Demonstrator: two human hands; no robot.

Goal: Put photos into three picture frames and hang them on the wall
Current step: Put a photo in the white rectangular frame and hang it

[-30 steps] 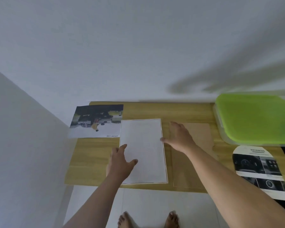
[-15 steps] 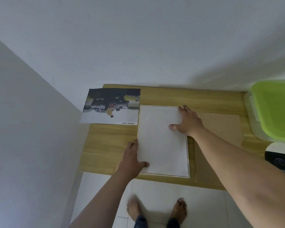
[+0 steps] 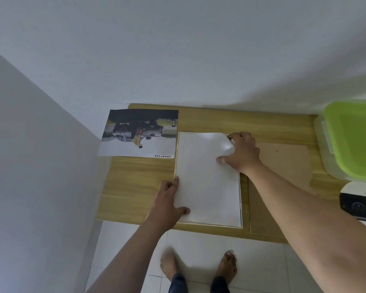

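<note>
Fingers [image 3: 239,136] of the right hand [image 3: 243,154] curl over and pinch the upper right corner of the white rectangular paper sheet [image 3: 205,182]. They bend that corner up, while the thumb lies on the paper. The left hand [image 3: 167,199] is spread and grips nothing. Its forefinger runs along the sheet's left edge and its thumb presses the lower left corner down.

Because the sheet is pinned at one corner and pulled at the opposite one, a sharp tug would likely crease or tear the lifted corner. If the left thumb eases off, the sheet could slide askew on the thin white picture frame [image 3: 240,199] under it. The frame's bottom edge also sits close to the near edge of the light wooden table [image 3: 140,182], so a shove toward the person might tip it to the floor.

The sheet lies in the middle of the picture, upright in format, plain and unprinted on its visible face, with a glossy glare at the raised corner. Only a narrow rim of frame shows along its right and bottom sides.

Just right of it lies a brown cardboard backing board [image 3: 283,161]. At upper left, just beside the sheet, is a printed photo of a car [image 3: 140,134]. A clear plastic box with a green lid [image 3: 355,140] and a dark printed photo [image 3: 359,201] sit at the right edge.
</note>
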